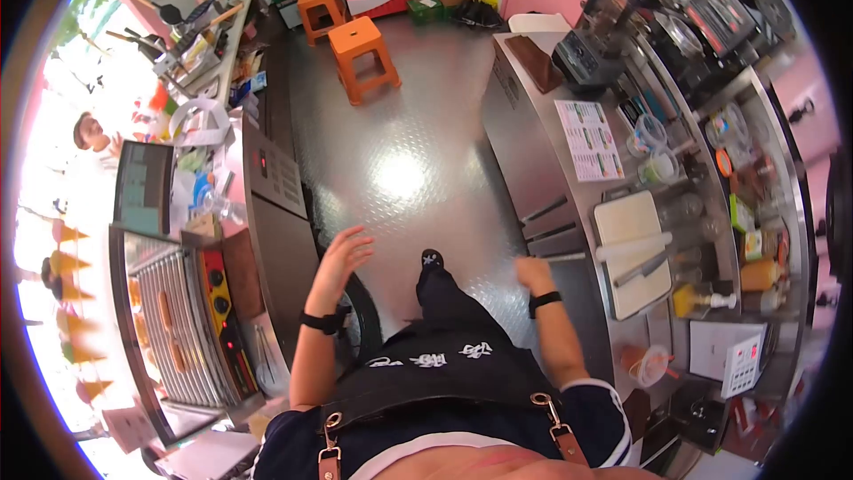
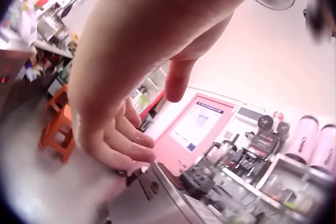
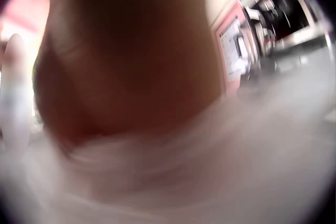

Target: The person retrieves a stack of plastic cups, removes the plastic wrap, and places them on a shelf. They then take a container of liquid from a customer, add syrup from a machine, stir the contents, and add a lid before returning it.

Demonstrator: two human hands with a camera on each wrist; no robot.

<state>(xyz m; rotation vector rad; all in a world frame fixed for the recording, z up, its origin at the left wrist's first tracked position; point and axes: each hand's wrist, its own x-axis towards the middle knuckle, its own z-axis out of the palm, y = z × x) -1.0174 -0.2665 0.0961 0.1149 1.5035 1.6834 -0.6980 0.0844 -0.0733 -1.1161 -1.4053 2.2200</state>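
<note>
1. Left hand (image 1: 342, 260) first: the grip is loose, fingers relaxed and slightly bent, thumb out to the side. It hangs over the metal floor (image 1: 400, 124), near the left cabinet (image 1: 277, 244).

2. Right hand (image 1: 536, 276): looks balled up from the head view, but I honestly can't tell if that grip has hold of anything. The wrist cam on that side is a big smear.

3. The thing closest to it is the steel cabinet (image 1: 520, 173) under the right worktop (image 1: 582, 206). Its front is just beside the right grip, with a pale strip (image 1: 566, 258) right by the knuckles. Touching or not? Can't say. From the left grip, that cabinet is well apart, across the aisle.

4. Up on that worktop there's a menu sheet (image 1: 588, 140), then a white cutting board (image 1: 613, 215) with a knife (image 1: 641, 268) lying on it. A cup with an orange drink (image 1: 643, 364) is nearer the body. All of that sits farther to the right than the right grip.

5. Over on the left, a roller grill (image 1: 191, 302) has a couple of sausages (image 1: 174, 342) on it, beyond the left grip.

6. Two orange stools (image 1: 362, 36) stand farther up the floor, well apart from both hands.
</note>
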